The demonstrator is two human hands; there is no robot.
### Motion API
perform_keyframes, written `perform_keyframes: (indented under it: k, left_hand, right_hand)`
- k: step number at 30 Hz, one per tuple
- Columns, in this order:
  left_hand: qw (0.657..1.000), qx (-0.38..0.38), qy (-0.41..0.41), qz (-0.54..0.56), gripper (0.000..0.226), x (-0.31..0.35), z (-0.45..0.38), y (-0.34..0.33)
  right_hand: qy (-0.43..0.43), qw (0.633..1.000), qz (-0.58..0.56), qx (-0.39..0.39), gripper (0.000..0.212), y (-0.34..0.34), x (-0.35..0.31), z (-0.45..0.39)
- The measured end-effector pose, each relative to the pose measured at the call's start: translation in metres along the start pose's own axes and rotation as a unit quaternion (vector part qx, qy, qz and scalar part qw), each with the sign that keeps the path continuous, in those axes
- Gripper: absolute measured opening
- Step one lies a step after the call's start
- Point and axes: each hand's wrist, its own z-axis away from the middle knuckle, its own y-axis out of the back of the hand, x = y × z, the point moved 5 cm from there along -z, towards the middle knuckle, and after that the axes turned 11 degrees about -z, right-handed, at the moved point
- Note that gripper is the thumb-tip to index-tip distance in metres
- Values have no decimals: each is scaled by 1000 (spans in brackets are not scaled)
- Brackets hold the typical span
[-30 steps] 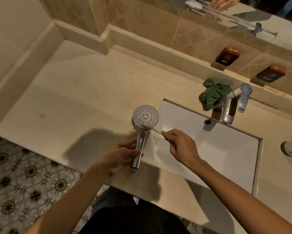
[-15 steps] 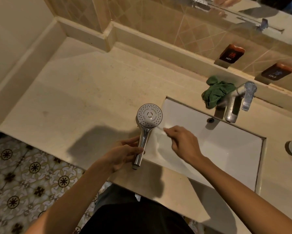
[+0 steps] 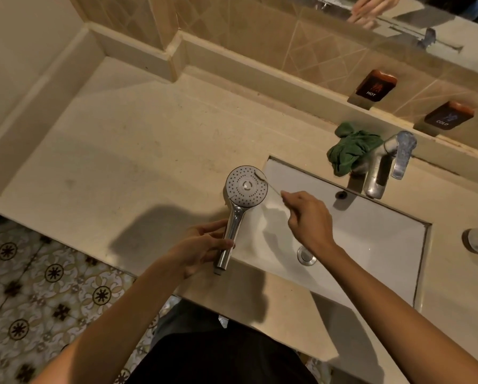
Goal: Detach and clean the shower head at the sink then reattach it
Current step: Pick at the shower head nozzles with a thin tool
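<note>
- Beige stone desk in a dim bathroom, white sink sunk into its right half, patterned floor below the front edge.
- Detach part looks done: the shower head is off its hose, held up over the left rim of the sink, spray face up toward the camera.
- Left hand is closed around the chrome handle low down, bare threaded end poking out underneath.
- Right hand is pinched shut on a thin pick with its tip at the right edge of the spray face. Probably a small brush or toothpick, too thin to tell.
- So I'd say we're mid-clean, poking nozzles. No water is running from the tap, and the green rag sits bunched against its base. Rinse, wipe and reattach are all left, I reckon.
- Room to move: loads of bare desk to the left, open basin to the right. Tap and rag are well apart from the hands.
- Watch the desk's front edge right under the handle. A slip there lands on the floor, not in the sink.
</note>
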Motion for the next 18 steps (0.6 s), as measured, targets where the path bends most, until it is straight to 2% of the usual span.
perform_keyframes:
  k: [3, 7, 11, 15, 18]
  left_hand:
    - [1000, 1, 3, 5, 54, -3, 1, -1]
    - [1000, 4, 0, 17, 56, -6, 0, 0]
    - [1000, -5, -3, 11, 51, -6, 1, -1]
    - [1000, 0, -8, 1, 48, -6, 1, 2]
    - [1000, 2, -2, 3, 49, -8, 0, 1]
  right_hand:
    - [73, 995, 11, -69, 41, -14, -17, 17]
    - [-1, 1000, -3, -11, 41, -4, 1, 4]
    - [75, 994, -2, -79, 41, -24, -23, 24]
    - [-28, 999, -23, 8, 33, -12, -3, 5]
    - [4, 999, -32, -5, 32, -22, -20, 15]
